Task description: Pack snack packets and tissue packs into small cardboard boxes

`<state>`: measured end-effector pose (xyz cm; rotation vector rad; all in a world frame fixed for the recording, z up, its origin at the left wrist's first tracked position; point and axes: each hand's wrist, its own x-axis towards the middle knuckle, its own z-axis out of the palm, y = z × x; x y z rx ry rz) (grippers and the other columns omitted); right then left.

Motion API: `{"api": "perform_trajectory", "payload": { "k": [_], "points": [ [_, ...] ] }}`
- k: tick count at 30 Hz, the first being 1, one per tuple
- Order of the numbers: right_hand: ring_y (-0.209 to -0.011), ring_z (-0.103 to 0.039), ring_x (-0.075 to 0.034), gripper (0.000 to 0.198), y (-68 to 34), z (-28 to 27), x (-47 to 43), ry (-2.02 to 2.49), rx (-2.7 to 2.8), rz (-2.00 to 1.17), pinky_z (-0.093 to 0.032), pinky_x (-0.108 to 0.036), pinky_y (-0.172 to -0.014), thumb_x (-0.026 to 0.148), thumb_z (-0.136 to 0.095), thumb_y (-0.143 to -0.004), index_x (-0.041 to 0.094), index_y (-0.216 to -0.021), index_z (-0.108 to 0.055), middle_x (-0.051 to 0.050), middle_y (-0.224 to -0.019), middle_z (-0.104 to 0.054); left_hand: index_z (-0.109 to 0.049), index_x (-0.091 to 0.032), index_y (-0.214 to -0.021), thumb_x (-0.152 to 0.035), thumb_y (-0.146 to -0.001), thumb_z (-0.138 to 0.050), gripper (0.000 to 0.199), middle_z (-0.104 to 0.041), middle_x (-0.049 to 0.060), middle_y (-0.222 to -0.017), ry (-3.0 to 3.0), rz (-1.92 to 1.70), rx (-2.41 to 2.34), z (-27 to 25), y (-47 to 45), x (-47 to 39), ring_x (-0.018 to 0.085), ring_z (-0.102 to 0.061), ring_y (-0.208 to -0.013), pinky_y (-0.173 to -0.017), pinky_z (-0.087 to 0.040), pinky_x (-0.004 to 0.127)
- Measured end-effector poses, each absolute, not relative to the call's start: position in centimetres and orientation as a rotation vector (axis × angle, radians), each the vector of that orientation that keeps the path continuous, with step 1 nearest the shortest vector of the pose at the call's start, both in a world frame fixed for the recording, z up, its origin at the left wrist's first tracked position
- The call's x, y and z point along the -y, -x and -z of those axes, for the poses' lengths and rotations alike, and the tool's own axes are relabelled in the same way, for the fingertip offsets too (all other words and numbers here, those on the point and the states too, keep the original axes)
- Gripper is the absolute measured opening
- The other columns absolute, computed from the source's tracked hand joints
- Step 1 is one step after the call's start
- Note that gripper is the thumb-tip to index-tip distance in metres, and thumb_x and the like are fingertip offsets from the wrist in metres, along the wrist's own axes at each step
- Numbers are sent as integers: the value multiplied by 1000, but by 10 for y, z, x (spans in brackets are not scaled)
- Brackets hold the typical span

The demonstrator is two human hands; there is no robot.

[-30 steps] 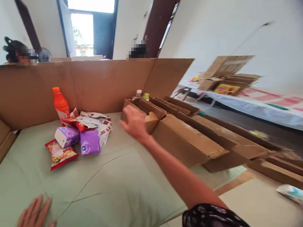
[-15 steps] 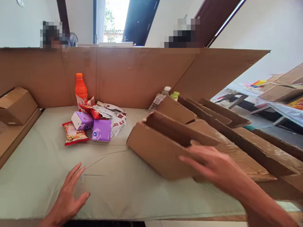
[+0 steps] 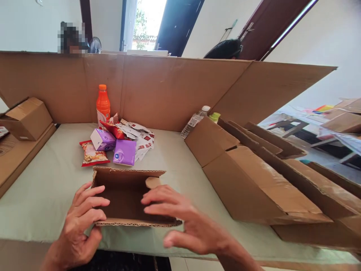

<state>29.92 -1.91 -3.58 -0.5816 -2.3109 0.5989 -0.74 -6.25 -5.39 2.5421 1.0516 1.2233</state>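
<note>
A small cardboard box [image 3: 135, 224], its top uncovered, sits at the near edge of the table in front of me. My left hand [image 3: 81, 222] is at its left end, fingers curled over the rim and thumb outside the near wall. Over the right end hovers my right hand [image 3: 180, 218], fingers spread apart and thumb held away from the box. Just beyond the box lie a purple tissue pack [image 3: 124, 152], another purple tissue pack [image 3: 103, 139], a red snack bag [image 3: 94, 153] and several white sachets [image 3: 145, 141]. An orange bottle [image 3: 103, 103] stands behind them.
Several cardboard boxes [image 3: 248, 184] line the right side. A clear bottle [image 3: 194, 122] leans there beside a green-capped container [image 3: 214, 116]. More boxes [image 3: 31, 118] stand at the left. A tall cardboard panel [image 3: 169, 90] closes the back; people's heads show beyond it.
My right hand has brought the cardboard box from the right to the front of me and loosened its fingers. My left hand has come up against its left end. The camera view has shifted slightly.
</note>
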Motion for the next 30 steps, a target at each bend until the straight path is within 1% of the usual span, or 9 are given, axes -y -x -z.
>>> {"api": "perform_trajectory", "payload": {
  "k": [2,7,9,12,15,19,23,28,30],
  "points": [
    [-110,-68,-24,42,-307,36,-7,651,2128,-655,-56,-39,-92,56,-51,-101,24,-118,-71,-10,-120,-73,-56,-23,-92,3,-77,-48,31,-69,3,-103,-2532,-1211,-1100,56,17,63,23,-54,-130,-120,-32,55],
    [-96,-72,-24,23,-297,56,-111,1101,1925,-458,-57,-38,-85,33,-55,-97,23,-101,-76,-7,-104,-78,-57,-23,-88,1,-77,-46,29,-65,2,-94,-2528,-1192,-1107,57,16,56,21,-56,-120,-120,-30,55],
    [-102,-70,-24,25,-276,66,-149,1105,2045,-397,-56,-40,-90,26,-54,-94,22,-104,-75,-8,-109,-77,-55,-23,-86,2,-77,-45,28,-63,1,-92,-2533,-1159,-1107,54,12,51,21,-56,-118,-121,-30,54],
    [-123,-62,-27,35,-244,75,-181,1088,2368,-231,-48,-45,-104,21,-61,-88,22,-122,-71,-10,-131,-69,-54,-23,-85,3,-76,-45,29,-62,1,-91,-2563,-1114,-1114,49,11,48,20,-56,-117,-121,-30,53],
    [-124,-59,-32,47,-239,82,-177,1205,2621,-40,-46,-49,-102,25,-68,-87,20,-134,-64,-15,-142,-61,-55,-23,-86,3,-77,-46,29,-63,2,-94,-2559,-1108,-1130,50,14,49,20,-56,-118,-121,-30,53],
    [-112,-64,-31,39,-275,92,-140,1357,2742,4,-47,-44,-95,33,-62,-96,18,-132,-65,-17,-127,-68,-57,-23,-89,2,-78,-47,29,-65,3,-99,-2485,-1132,-1137,55,16,51,23,-54,-125,-121,-32,55],
    [-114,-64,-30,36,-294,83,-121,1355,2697,59,-46,-44,-94,24,-56,-98,18,-134,-64,-16,-131,-67,-59,-24,-87,0,-79,-48,28,-67,3,-98,-2445,-1163,-1117,55,14,47,23,-56,-123,-119,-36,54],
    [-146,-41,-29,56,-241,59,-165,968,2876,291,-41,-45,-106,6,-50,-94,22,-147,-52,-11,-158,-46,-61,-25,-87,-1,-75,-52,28,-68,2,-96,-2548,-1136,-1159,46,13,44,23,-61,-115,-117,-39,50],
    [-150,-33,-30,51,-217,57,-180,851,2993,331,-37,-47,-114,8,-54,-92,19,-142,-57,-11,-158,-47,-61,-25,-86,-1,-74,-53,28,-69,2,-93,-2578,-1126,-1200,43,12,47,22,-63,-110,-115,-42,48]
  ]
}}
